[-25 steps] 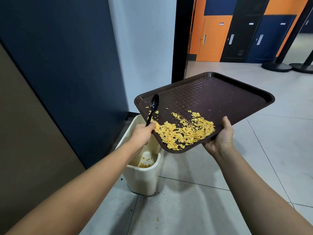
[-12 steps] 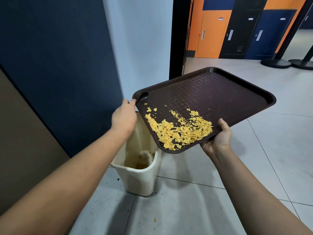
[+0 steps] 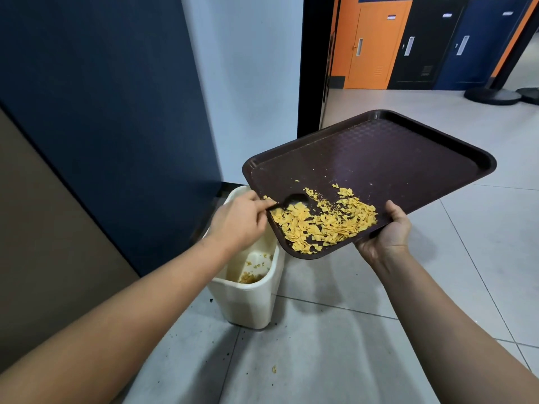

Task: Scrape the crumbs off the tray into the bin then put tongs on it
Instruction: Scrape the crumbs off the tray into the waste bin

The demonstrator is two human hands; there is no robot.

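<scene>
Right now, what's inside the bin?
Yellow crumbs lie at the bottom of the cream bin. The left hand and the tray's corner cover its far half.

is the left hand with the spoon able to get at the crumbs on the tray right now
Probably yes. The left hand holds the spoon with its bowl already on the tray, at the edge of the crumbs. Nothing lies between them.

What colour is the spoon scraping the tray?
Black; the spoon shows best in the head view, held by the left hand.
</scene>
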